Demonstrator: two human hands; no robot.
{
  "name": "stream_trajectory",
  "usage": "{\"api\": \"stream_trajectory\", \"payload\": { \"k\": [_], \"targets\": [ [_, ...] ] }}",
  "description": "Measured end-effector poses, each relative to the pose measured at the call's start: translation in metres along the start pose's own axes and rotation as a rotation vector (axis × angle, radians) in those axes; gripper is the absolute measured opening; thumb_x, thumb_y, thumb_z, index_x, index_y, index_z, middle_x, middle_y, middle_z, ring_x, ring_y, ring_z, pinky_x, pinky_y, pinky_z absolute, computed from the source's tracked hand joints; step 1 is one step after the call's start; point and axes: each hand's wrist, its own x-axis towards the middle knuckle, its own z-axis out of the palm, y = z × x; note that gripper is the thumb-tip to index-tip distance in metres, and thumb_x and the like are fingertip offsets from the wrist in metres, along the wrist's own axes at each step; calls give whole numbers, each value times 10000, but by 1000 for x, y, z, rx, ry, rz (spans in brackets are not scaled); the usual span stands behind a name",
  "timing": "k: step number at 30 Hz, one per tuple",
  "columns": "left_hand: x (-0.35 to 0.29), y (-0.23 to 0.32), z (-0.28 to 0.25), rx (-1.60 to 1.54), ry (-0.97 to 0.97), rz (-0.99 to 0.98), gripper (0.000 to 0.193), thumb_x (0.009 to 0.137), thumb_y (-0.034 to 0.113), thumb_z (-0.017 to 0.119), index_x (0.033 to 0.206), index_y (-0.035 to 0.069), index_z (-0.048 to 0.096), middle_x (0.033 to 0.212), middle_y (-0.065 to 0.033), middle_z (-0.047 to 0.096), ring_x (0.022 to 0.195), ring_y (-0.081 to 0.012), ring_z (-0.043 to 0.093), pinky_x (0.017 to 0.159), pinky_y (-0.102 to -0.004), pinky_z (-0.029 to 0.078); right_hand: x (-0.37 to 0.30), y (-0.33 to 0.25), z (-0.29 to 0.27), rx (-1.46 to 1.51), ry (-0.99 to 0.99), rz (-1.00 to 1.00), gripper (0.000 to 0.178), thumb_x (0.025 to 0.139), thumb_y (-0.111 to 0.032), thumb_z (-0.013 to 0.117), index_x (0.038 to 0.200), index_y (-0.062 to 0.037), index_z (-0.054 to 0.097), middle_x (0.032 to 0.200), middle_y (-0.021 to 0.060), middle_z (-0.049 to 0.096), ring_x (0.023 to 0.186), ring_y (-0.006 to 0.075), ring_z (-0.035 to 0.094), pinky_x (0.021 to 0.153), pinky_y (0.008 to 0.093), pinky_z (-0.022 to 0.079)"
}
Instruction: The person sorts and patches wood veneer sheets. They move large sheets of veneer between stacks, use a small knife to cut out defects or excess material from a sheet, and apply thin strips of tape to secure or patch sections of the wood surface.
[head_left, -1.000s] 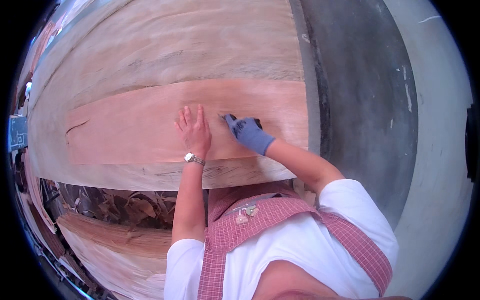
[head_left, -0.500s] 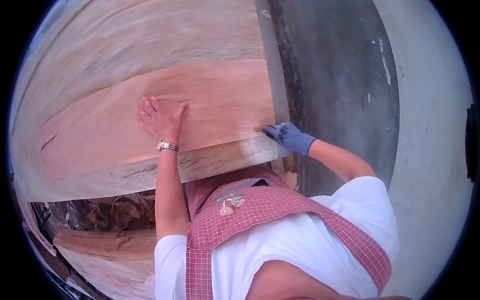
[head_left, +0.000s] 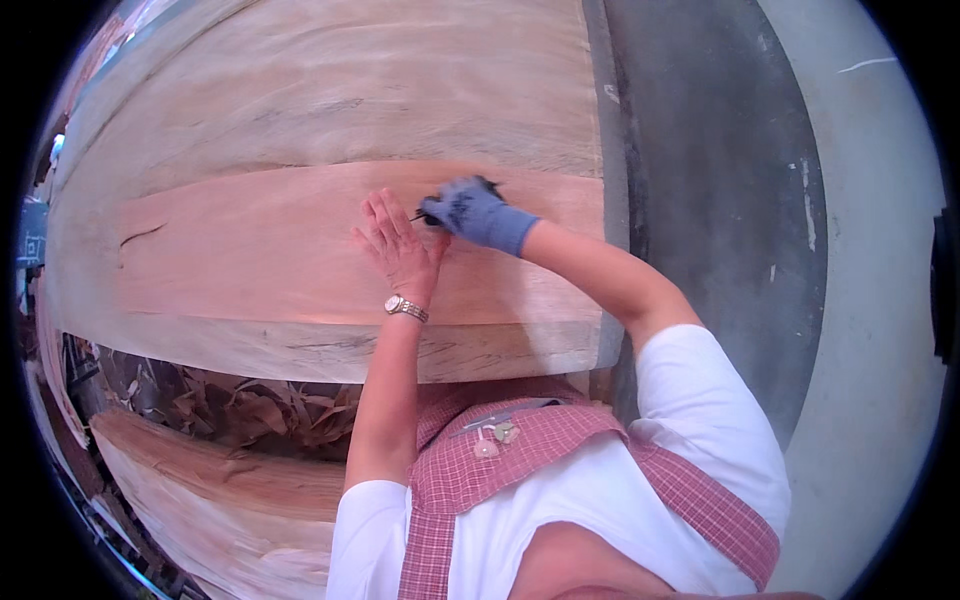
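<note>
A pinkish wood veneer sheet (head_left: 270,245) lies on a larger stack of pale veneer (head_left: 450,90). My bare left hand (head_left: 402,248) rests flat on the pinkish sheet, fingers stretched out, with a metal wristwatch (head_left: 408,308) at the wrist. Right beside its thumb, my right hand (head_left: 474,212) in a blue-grey glove is closed around a small dark tool (head_left: 431,217). The tool has a thin tip pointing left toward the left fingers; its exact kind is largely hidden by the glove. A dark split (head_left: 142,235) marks the sheet's left end.
Below the stack's near edge lie loose brown veneer scraps (head_left: 265,412). Another pile of veneer (head_left: 210,500) stands at lower left. To the right of the stack runs a dark grey surface (head_left: 715,180), with a paler floor (head_left: 880,300) beyond it.
My right hand has swung left and away from me, from the sheet's right edge to beside my left hand, still gripping the tool. The view has shifted, moving the stack within it.
</note>
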Motion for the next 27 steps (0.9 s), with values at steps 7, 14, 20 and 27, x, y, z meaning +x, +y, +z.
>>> {"api": "stream_trajectory", "payload": {
  "k": [7,14,20,27],
  "targets": [
    [8,7,5,-39,-235,-14,1139,686,385,848,1569,156,167,1587,-156,259,1483,-356,193,1177,-590,133,-62,77,-11,112,-224,214,193,951,-243,531,1081,-134,622,947,168,682,880,333,689,724,463,536],
    [7,2,12,76,-225,37,1049,737,452,796,1561,160,216,1585,-165,265,1489,-347,185,1172,-593,149,-267,192,-40,57,-231,537,265,956,-304,537,1123,-108,602,956,182,693,894,383,676,773,456,532],
    [3,-4,6,117,-249,31,1007,758,498,760,1549,142,248,1570,-170,291,1469,-345,225,1153,-587,197,-200,83,-35,559,141,472,183,885,-254,643,984,-101,652,1041,171,663,974,345,642,866,465,501],
    [93,-62,-20,91,-196,270,710,857,368,684,1462,120,406,1420,-141,501,1355,-306,415,1124,-524,256,-122,-30,22,67,276,289,215,880,-252,641,967,-59,609,1321,180,575,1248,355,540,1053,504,415]
  ]
}}
